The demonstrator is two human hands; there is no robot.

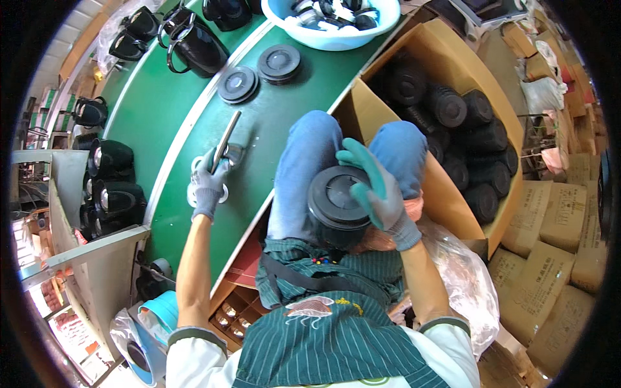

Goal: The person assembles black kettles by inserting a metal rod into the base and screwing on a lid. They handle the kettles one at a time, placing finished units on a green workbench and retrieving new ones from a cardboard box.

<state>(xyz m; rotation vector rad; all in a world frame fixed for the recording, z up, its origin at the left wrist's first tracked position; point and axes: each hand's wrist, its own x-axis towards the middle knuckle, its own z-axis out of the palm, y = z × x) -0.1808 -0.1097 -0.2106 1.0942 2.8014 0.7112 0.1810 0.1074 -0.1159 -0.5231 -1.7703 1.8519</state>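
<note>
Observed from the head view: left hand [208,184], in a grey glove, was closed around the lower end of a flat metal bar [226,141] that angled up across the green belt [284,110]. Right hand [378,194], in a teal-and-grey glove, lay spread over the top rim of a round black lid part [337,200] resting on my lap, fingers [362,165] draped across it rather than clamped.

Two more black discs [259,74] sat on the belt further up; a light blue basin [336,22] of small parts stood beyond them. An open cardboard box [453,71] of stacked black parts stood just beside my right knee.

Risks, as I judged them: the lap part was steadied only by a loose palm, so a knee shift could roll it off toward the box. The bar, gripped at one end, could skid on the smooth belt.
</note>
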